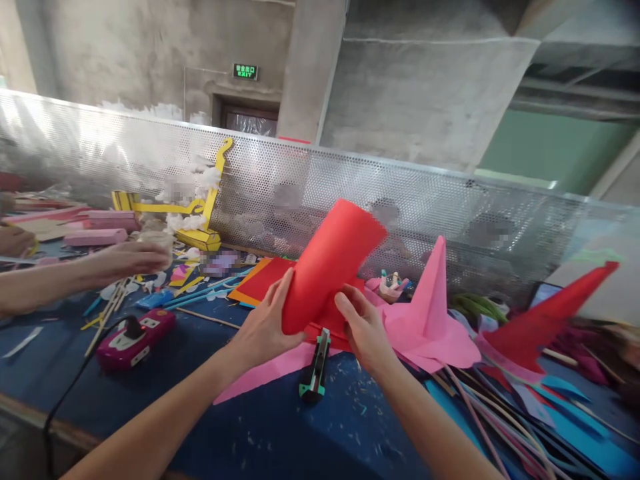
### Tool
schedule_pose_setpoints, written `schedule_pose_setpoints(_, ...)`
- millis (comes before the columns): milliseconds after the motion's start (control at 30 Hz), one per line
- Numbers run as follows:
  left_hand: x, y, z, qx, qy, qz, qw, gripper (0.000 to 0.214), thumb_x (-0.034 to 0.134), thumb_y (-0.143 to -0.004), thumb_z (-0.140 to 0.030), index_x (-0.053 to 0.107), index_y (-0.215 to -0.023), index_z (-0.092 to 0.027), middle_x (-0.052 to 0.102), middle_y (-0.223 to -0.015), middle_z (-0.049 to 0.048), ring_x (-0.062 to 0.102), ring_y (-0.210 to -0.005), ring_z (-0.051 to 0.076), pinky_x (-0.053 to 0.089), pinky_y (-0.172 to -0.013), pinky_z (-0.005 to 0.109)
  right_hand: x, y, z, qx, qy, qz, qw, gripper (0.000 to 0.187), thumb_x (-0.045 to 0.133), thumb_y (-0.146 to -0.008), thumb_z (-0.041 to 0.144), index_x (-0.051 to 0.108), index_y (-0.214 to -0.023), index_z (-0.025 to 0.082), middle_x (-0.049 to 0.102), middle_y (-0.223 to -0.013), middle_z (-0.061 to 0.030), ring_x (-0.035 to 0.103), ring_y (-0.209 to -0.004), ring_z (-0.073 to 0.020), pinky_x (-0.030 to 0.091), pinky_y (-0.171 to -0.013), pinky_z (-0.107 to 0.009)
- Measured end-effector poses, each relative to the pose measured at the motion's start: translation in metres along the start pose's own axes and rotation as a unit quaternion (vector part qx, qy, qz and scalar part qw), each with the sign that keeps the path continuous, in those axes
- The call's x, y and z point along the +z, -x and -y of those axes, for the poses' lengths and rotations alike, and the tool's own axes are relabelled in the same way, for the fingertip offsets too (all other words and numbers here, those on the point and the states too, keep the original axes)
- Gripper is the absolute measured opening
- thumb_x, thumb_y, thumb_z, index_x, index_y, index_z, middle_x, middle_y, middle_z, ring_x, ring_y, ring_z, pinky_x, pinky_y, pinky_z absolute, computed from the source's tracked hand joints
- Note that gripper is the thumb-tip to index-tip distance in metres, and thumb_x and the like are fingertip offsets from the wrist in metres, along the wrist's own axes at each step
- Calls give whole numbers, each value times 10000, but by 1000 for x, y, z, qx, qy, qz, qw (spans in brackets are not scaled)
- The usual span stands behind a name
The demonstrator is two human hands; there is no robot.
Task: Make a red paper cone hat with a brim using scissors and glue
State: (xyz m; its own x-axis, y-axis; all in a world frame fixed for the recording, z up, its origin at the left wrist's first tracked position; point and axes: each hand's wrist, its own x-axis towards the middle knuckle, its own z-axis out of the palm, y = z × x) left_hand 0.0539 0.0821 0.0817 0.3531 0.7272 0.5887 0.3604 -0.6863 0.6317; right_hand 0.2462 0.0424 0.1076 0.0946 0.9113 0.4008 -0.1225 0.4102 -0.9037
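A red sheet [333, 260], bent round into a wide tube, is held up tilted in front of me. My left hand [267, 320] grips its lower left side, with the fingers partly behind it. My right hand [363, 323] is closed on the sheet's lower right part, thumb in front. Just below the tube, a black and green stapler [315, 373] lies on the blue table [225, 433]. A pink strip [270, 370] lies under my left hand. More red and orange sheets [260, 280] are stacked behind it.
A pink cone hat [433, 320] and a red cone hat [545, 327] stand to the right, near several thin rods [500, 407]. On the left are a purple power strip [135, 340], a yellow frame [200, 233] and another person's hand [130, 260]. A perforated metal screen [310, 173] stands behind.
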Motion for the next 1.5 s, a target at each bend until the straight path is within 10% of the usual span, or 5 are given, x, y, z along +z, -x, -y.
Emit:
schedule_pose_setpoints(367,-25,0,12,-211,496,-43,841,677,778,-730,-344,481,-1325,-216,667,-1210,120,693,-958,243,598,-753,332,-29,19,32,52,214,207,953,837,538,-750,104,243,-1516,268,473,-1463,-102,636,-1113,-234,548,-919,-381)
schedule_pose_setpoints(567,-21,-1,9,-276,529,-49,801,558,791,-722,-356,560,-1205,-199,701,-1143,119,717,-872,228,607,-698,328,-45,20,36,-125,527,212,814,724,542,-801,100,386,-1470,328,537,-1378,-87,548,-1216,-273,510,-975,-438)
schedule_pose_setpoints(800,0,-3,-3,-202,491,-53,846,677,832,-668,-363,513,-1228,-155,669,-1199,157,663,-1067,293,558,-900,425,-71,8,27,-393,662,88,631,328,561,-821,203,737,-1066,332,589,-987,-127,564,-848,-282,524,-716,-452)
schedule_pose_setpoints(1200,-1,-5,-5,-87,81,-16,993,978,771,-685,-471,278,-1472,-166,565,-1339,191,554,-1199,375,451,-989,525,-53,-7,32,-118,465,113,870,246,682,-773,479,673,-706,242,742,-848,-75,695,-792,-256,551,-682,-342)
schedule_pose_setpoints(1500,-12,6,28,-23,68,66,995,821,559,-882,-436,114,-1543,-237,413,-1477,195,494,-1270,356,493,-961,496,-17,2,9,-83,338,-37,937,323,780,-709,411,598,-898,223,711,-820,-35,668,-792,-237,534,-741,-378)
